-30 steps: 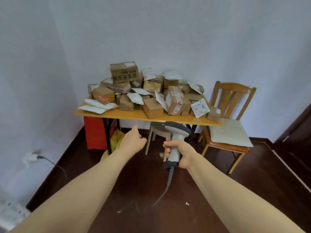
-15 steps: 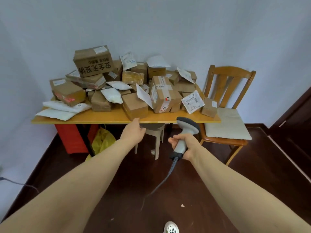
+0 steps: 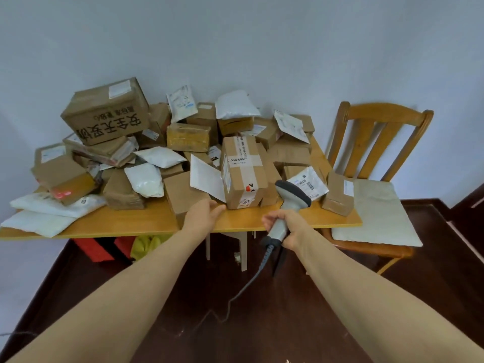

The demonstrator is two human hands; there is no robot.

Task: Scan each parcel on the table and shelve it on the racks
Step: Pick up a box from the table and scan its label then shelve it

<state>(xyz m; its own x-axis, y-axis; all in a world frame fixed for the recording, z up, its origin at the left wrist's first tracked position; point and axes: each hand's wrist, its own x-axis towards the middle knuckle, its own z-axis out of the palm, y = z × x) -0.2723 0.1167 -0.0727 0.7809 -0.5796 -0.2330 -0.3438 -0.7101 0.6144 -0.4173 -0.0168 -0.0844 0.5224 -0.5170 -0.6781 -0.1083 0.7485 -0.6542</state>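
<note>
1. The plain brown box at the near table edge is judged light and stiff, its cardboard not slippery; best taken across its two side faces.
2. It is unmarked on the visible faces, with a white mailer leaning on its far right corner.
3. The left hand rests against its right side, fingers apart, not clamped.
4. The right hand is closed round the scanner handle, just right of it.
5. The table carries a heaped pile of parcels; a chair stands right.
</note>
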